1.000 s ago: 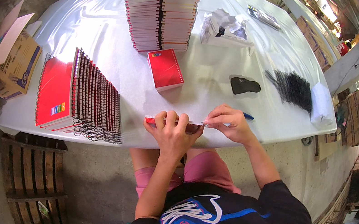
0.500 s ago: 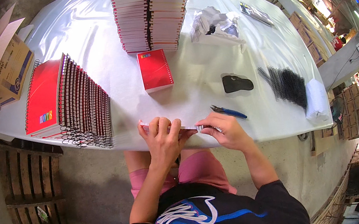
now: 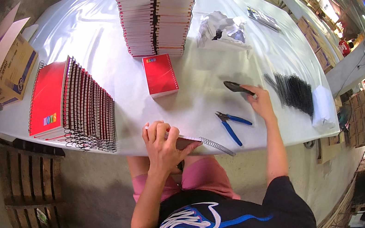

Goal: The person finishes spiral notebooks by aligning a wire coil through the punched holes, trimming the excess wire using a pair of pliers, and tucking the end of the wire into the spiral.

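My left hand [image 3: 163,140] is closed around a thin notepad [image 3: 186,138] at the table's near edge. A wire spiral coil [image 3: 217,146] is partly threaded in the pad's edge, and its loose end sticks out to the right. Farther right, my right hand [image 3: 261,103] pinches a flat black piece [image 3: 237,87] by one end, tilted up from the table; its material I cannot make out. Between my hands lie blue-handled cutting pliers [image 3: 233,124] with their handles spread. A small stack of red notepads [image 3: 159,74] sits beyond my left hand.
Red spiral notebooks [image 3: 66,100] are piled at the left, beside an opened carton [image 3: 11,75]. Tall notebook stacks [image 3: 157,17] stand at the back. Crumpled paper [image 3: 222,31], loose black coils [image 3: 292,91] and a white roll [image 3: 322,108] lie toward the right.
My right hand has left the coil, moved right and away from me, and taken hold of the black piece, tilting it up. The pliers' handles have come apart. My left hand still holds the notepad.
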The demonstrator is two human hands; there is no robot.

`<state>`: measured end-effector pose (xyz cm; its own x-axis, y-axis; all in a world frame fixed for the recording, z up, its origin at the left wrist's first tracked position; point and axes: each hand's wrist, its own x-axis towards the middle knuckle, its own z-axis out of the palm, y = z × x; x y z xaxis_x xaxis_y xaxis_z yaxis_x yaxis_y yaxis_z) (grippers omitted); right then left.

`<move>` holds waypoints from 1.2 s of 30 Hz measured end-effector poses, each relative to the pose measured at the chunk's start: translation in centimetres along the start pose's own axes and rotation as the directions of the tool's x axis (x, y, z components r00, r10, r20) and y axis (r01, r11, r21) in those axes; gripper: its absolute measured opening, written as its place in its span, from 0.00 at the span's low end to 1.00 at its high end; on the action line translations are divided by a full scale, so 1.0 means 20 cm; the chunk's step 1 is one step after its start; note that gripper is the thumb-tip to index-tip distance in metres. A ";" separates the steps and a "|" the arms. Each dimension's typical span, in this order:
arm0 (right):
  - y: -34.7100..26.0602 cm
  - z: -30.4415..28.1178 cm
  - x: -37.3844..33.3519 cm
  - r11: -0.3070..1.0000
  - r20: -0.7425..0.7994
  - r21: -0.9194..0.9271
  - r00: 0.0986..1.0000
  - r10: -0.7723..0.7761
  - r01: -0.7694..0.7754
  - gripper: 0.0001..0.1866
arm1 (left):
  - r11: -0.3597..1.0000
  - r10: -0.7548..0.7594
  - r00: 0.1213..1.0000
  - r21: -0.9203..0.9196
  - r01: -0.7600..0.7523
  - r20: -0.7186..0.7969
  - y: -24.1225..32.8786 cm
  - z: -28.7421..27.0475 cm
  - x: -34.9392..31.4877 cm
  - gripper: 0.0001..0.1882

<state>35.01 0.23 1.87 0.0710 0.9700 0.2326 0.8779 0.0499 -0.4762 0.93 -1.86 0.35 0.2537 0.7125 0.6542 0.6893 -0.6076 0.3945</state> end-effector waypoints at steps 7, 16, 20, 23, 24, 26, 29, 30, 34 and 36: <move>-0.58 0.20 -0.11 0.477 0.205 0.875 0.833 -0.514 0.080 0.09 | 0.999 -0.045 0.996 -0.008 0.046 0.075 -0.01 0.00 -0.02 0.28; -0.65 0.16 -0.10 0.215 0.095 0.976 0.829 -0.551 0.031 0.18 | 0.995 -0.050 0.998 -0.086 0.052 0.023 -0.04 0.00 0.00 0.27; -0.56 0.26 -0.06 0.798 0.214 0.594 0.937 -0.278 0.101 0.20 | 0.981 -0.111 0.994 -0.162 0.105 -0.025 -0.02 -0.02 0.04 0.30; -0.69 0.16 -0.05 0.684 0.188 0.677 0.836 -0.515 0.270 0.21 | 0.945 -0.195 0.981 -0.271 0.185 -0.010 -0.07 0.03 0.01 0.30; -0.72 0.16 -0.05 0.640 0.188 0.710 0.796 -0.575 0.295 0.21 | 0.936 -0.201 0.980 -0.293 0.193 0.004 -0.09 0.04 0.01 0.30; -0.64 0.24 -0.04 0.704 0.206 0.688 0.882 -0.424 0.177 0.20 | 0.925 -0.175 0.985 -0.345 0.160 -0.011 -0.09 0.04 -0.02 0.26; -0.66 0.20 -0.05 0.174 0.071 0.984 0.853 -0.517 0.024 0.17 | 0.908 -0.181 0.983 -0.388 0.159 -0.021 -0.11 0.07 0.00 0.25; -0.69 0.21 -0.05 0.449 0.134 0.875 0.803 -0.581 0.179 0.17 | 0.906 -0.182 0.983 -0.389 0.166 -0.004 -0.12 0.08 -0.02 0.25; -0.66 0.27 -0.02 0.539 0.181 0.837 0.883 -0.434 0.094 0.18 | 0.825 -0.295 0.953 -0.520 0.221 -0.062 -0.14 0.09 -0.01 0.42; -0.73 0.23 -0.02 0.401 0.084 0.898 0.824 -0.561 0.181 0.16 | 0.857 -0.230 0.972 -0.485 0.177 -0.051 -0.17 0.10 0.00 0.47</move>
<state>19.91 0.18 4.82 -0.4738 0.7908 0.3874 -0.0604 0.4097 -0.9102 0.06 0.91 -2.27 0.0533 0.8140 0.5784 0.3065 -0.5646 0.7663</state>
